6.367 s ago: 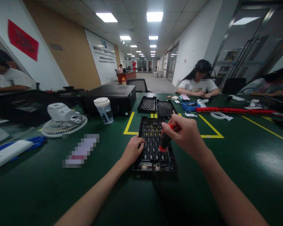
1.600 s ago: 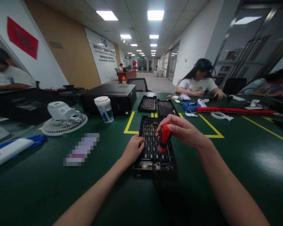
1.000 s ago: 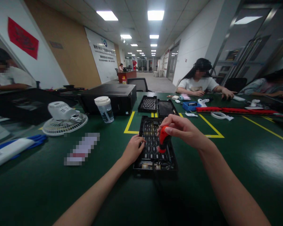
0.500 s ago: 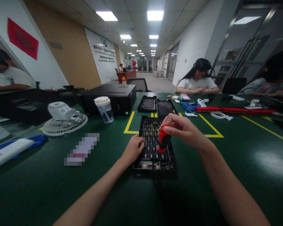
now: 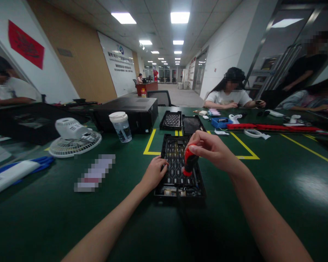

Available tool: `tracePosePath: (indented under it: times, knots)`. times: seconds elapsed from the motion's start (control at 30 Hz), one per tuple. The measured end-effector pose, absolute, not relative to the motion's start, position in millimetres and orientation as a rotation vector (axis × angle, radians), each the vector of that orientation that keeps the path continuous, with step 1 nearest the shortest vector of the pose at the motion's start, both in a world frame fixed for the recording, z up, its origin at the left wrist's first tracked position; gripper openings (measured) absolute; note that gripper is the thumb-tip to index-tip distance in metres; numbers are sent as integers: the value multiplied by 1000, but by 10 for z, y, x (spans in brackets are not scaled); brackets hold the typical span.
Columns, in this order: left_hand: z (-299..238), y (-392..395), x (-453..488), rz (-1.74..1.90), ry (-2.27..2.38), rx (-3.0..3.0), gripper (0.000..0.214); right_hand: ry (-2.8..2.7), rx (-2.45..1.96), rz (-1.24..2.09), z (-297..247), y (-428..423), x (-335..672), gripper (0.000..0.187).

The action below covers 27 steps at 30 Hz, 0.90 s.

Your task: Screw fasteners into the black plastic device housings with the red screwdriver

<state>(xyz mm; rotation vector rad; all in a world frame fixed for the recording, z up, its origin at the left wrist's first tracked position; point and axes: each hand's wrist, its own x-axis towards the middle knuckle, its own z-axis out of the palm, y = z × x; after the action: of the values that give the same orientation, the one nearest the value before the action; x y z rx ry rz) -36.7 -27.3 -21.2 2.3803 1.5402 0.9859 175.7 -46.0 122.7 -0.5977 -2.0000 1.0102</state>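
Observation:
A black open case with a honeycomb-ribbed inside (image 5: 177,145) lies on the green table in front of me. My right hand (image 5: 213,151) is closed round the top of a red and black screwdriver (image 5: 189,161), which stands upright with its tip down near the case's near end. My left hand (image 5: 154,174) rests on the case's left edge, fingers curled against it.
Two more black case parts (image 5: 171,121) (image 5: 191,125) lie beyond, past yellow tape lines (image 5: 149,142). A water bottle (image 5: 121,127), a white fan (image 5: 74,138) and a black computer box (image 5: 131,112) stand at left. People sit around the table; a blue bin (image 5: 221,123) and red rails (image 5: 273,128) lie at right.
My right hand has turned slightly on the screwdriver's handle; the tool stays upright in the same spot. My left hand has not moved. A person in black has appeared standing at far right.

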Motion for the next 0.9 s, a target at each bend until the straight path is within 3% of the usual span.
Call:
tracePosePath:
  times: [0.9]
  knots:
    - [-239, -257, -371, 972, 1548, 2407, 20, -1932, -812, 632, 1142, -437, 1645, 26]
